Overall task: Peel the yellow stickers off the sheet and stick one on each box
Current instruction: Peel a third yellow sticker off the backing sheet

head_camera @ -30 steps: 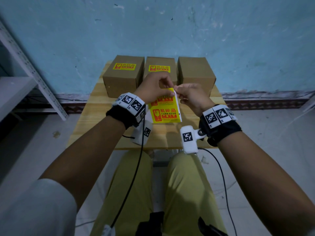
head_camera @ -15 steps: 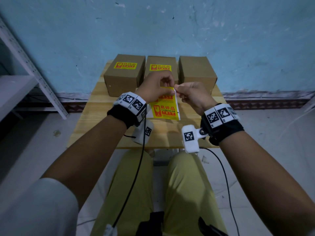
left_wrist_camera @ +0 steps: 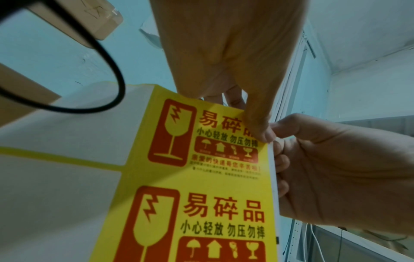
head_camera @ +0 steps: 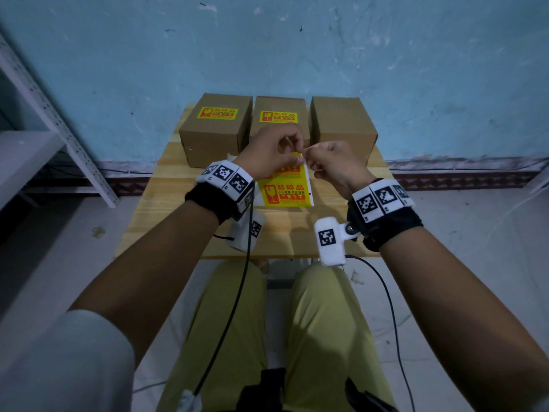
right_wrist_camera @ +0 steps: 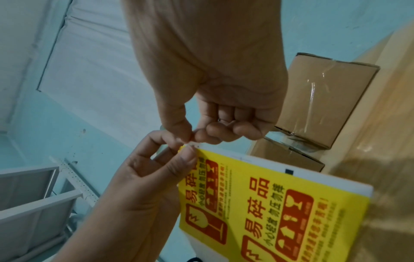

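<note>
Three brown boxes stand in a row at the table's back. The left box (head_camera: 215, 129) and the middle box (head_camera: 277, 120) each carry a yellow sticker on top. The right box (head_camera: 341, 123) has a bare top. I hold the sticker sheet (head_camera: 286, 191) up above the table between both hands. My left hand (head_camera: 292, 148) pinches the top yellow sticker's (left_wrist_camera: 201, 141) corner with its thumb (left_wrist_camera: 261, 131). My right hand (head_camera: 315, 160) pinches the sheet's white backing edge (right_wrist_camera: 195, 141) right beside it. Two whole stickers remain on the sheet (right_wrist_camera: 268, 203).
The wooden table (head_camera: 166, 203) stands against a blue wall. A white metal shelf rack (head_camera: 44, 120) is at the left. Cables hang from both wrist cameras over my lap.
Both hands have stayed at the sheet's top right corner. The sheet has tilted a little flatter and my fingertips have closed in on the corner.
</note>
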